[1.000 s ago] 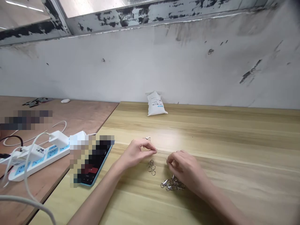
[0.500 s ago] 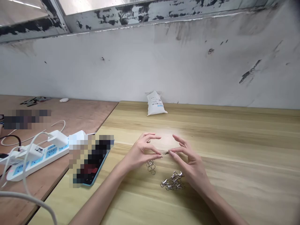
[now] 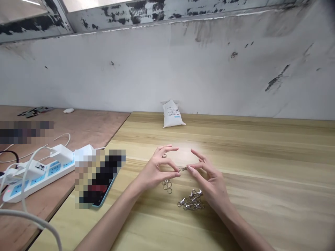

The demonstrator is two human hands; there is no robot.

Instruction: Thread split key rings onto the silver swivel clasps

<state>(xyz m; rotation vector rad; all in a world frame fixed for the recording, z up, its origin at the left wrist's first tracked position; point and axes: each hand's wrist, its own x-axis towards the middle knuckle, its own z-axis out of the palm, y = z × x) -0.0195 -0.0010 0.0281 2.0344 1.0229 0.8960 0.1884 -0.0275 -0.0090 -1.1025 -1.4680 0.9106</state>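
My left hand (image 3: 158, 167) is closed in a pinch of thumb and forefinger on a small metal ring (image 3: 180, 170), mostly hidden by the fingertips. Facing it, my right hand (image 3: 209, 174) pinches a small metal swivel clasp (image 3: 184, 168) whose loop end points left. Ring and clasp meet in the gap between the hands; whether they are linked I cannot tell. Several loose metal rings (image 3: 167, 185) lie under my left hand, with others partly hidden behind its fingers. A pile of silver swivel clasps (image 3: 192, 200) rests below my right hand.
A white labelled packet (image 3: 173, 116) stands at the back of the wooden table (image 3: 261, 150), near the wall. To the left lies a partly blurred phone (image 3: 101, 191). A power strip (image 3: 48, 176) with white chargers and cables sits on the adjoining brown table (image 3: 86, 122).
My fingertips have come closer, bringing the ring up against the clasp's loop end. The whole view has shifted slightly; the pile of clasps and the loose rings look unchanged.
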